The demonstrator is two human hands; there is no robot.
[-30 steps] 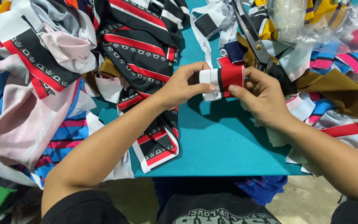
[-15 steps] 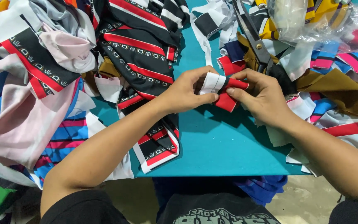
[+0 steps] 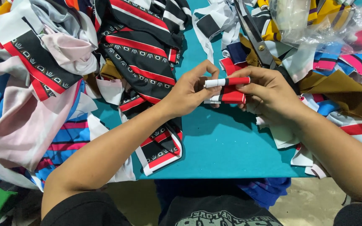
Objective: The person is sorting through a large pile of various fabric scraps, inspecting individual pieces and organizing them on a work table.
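Head view: the left hand [image 3: 189,94] and right hand [image 3: 269,90] meet above the teal surface [image 3: 231,146]; both grips are clenched on a small folded strip of red, white and black fabric [image 3: 228,88], held just above the surface between them; piles of striped fabric scraps [image 3: 55,75] lie to the left; metal scissors [image 3: 254,35] rest beyond the right hand.

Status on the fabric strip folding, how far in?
Done: nothing visibly finished; no stack of folded pieces shows. In hand: left hand and right hand pinch a red-and-white striped strip, folded or rolled narrow, over the teal table. Left: loose scrap piles on both sides; scissors lie unused.
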